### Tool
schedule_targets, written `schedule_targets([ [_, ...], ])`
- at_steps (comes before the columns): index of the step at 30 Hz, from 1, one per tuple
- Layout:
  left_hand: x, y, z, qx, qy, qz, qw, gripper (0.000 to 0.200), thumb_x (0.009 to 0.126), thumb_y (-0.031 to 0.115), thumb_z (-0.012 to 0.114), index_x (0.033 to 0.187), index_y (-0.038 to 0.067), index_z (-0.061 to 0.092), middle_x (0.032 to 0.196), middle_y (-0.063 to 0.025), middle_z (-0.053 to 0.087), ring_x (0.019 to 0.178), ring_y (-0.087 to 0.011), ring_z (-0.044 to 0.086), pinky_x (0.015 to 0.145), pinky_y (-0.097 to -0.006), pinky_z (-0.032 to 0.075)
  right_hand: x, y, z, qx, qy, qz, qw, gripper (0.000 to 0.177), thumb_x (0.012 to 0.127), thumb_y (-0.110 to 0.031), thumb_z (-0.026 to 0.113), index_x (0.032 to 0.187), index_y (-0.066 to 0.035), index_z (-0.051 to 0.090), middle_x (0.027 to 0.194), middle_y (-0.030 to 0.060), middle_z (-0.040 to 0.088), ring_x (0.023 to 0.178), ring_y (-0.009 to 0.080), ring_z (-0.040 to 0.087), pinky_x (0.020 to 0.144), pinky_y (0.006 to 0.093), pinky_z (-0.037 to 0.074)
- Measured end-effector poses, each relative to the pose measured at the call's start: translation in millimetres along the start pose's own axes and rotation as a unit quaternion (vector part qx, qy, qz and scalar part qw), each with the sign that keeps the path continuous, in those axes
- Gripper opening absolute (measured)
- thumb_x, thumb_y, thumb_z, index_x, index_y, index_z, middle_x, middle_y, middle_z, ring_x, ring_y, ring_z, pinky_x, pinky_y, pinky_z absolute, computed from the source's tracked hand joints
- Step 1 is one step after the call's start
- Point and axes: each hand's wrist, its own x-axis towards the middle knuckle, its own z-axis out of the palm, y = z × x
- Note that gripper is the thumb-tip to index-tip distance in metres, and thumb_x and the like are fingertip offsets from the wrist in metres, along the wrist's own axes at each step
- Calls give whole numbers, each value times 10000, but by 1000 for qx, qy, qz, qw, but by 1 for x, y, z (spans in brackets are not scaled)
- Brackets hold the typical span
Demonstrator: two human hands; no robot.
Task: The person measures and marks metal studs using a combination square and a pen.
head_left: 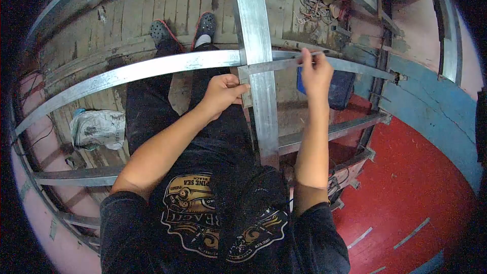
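Note:
A wide metal beam (264, 106) runs from the top of the view toward my chest, crossing a horizontal metal beam (167, 64). At the crossing lies a metal square (276, 66), its long blade reaching right over the wide beam and its short arm pointing toward me. My left hand (227, 93) is closed, pinching the short arm between thumb and fingers at the wide beam's left edge. To the right, my right hand (316, 75) is closed around a thin dark pen-like tool, near the blade's far end. The tool's tip is too small to make out clearly.
More metal framing (335, 131) surrounds me. Wooden boards (137, 15) lie below, with a white sack (99, 129) at left and tangled cords (317, 10) at upper right. A dark blue container (340, 89) sits beyond my right hand, and a red surface (406, 172) fills the lower right.

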Motion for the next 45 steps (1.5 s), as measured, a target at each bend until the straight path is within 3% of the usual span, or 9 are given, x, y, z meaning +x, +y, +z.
schedule_targets([
  [8, 5, -7, -5, -11, -8, 1, 1000, 106, 937, 99, 718, 972, 4, 686, 946, -83, 729, 810, -158, 716, 709, -319, 620, -16, -21, 11, 196, -51, 55, 978, 238, 989, -235, 683, 938, -3, 703, 742, 60, 735, 650, 59, 616, 608, 237, 470],
  [14, 5, -7, -5, -24, -17, 7, 1000, 106, 935, 98, 719, 972, 5, 686, 943, -79, 728, 811, -157, 716, 709, -317, 619, -27, -40, 29, 106, -80, 42, 990, 211, 996, -199, 670, 956, 7, 693, 765, 68, 732, 705, 77, 649, 636, 248, 486],
  [18, 2, -2, -1, 9, 4, 1, 1000, 106, 931, 100, 725, 969, 8, 689, 940, -75, 729, 806, -155, 714, 706, -320, 616, -42, -58, 47, 134, -90, -34, 986, 235, 969, -234, 685, 945, -1, 708, 710, 154, 718, 632, 246, 724, 571, 362, 527],
  [26, 6, -9, -5, 4, -7, 6, 1000, 111, 931, 107, 727, 982, 12, 698, 927, -68, 725, 805, -154, 713, 709, -323, 617, -16, -12, 34, 128, -30, 12, 991, 284, 960, -257, 695, 873, 13, 683, 667, 194, 671, 572, 238, 682, 534, 373, 493],
  [28, 5, -8, -5, -3, -4, 5, 1000, 106, 932, 109, 727, 977, 18, 699, 922, -63, 723, 808, -152, 712, 712, -320, 617, -22, -17, 42, 36, 6, -103, 994, 267, 957, -233, 692, 860, 15, 682, 659, 191, 668, 566, 247, 681, 528, 377, 489],
  [32, 3, -6, -4, 0, 5, -3, 1000, 101, 931, 114, 730, 968, 25, 697, 918, -52, 722, 800, -143, 707, 697, -310, 610, -37, -59, 34, 108, 11, -27, 994, 264, 956, -240, 687, 847, 1, 692, 667, 210, 661, 587, 341, 680, 533, 414, 491],
  [34, 3, -5, -3, 20, 6, 3, 1000, 96, 931, 118, 732, 956, 33, 695, 916, -43, 722, 790, -134, 701, 683, -301, 602, -46, -64, 43, 84, -30, -40, 995, 235, 962, -220, 680, 865, -7, 692, 669, 202, 662, 575, 334, 673, 534, 411, 494],
  [35, 3, -4, -3, 21, 2, 3, 1000, 96, 931, 118, 732, 956, 33, 695, 916, -43, 722, 790, -134, 701, 683, -301, 602, -52, -66, 47, 54, -56, -50, 996, 233, 975, -213, 688, 870, -4, 685, 686, 114, 712, 604, 136, 679, 567, 312, 509],
  [45, 3, -6, -5, -5, -8, 9, 1000, 103, 927, 111, 731, 976, 26, 699, 925, -52, 727, 802, -131, 703, 696, -310, 612, -48, -60, 56, 173, -67, 11, 982, 212, 978, -221, 668, 964, -15, 719, 723, 115, 727, 624, 165, 699, 583, 321, 522],
])
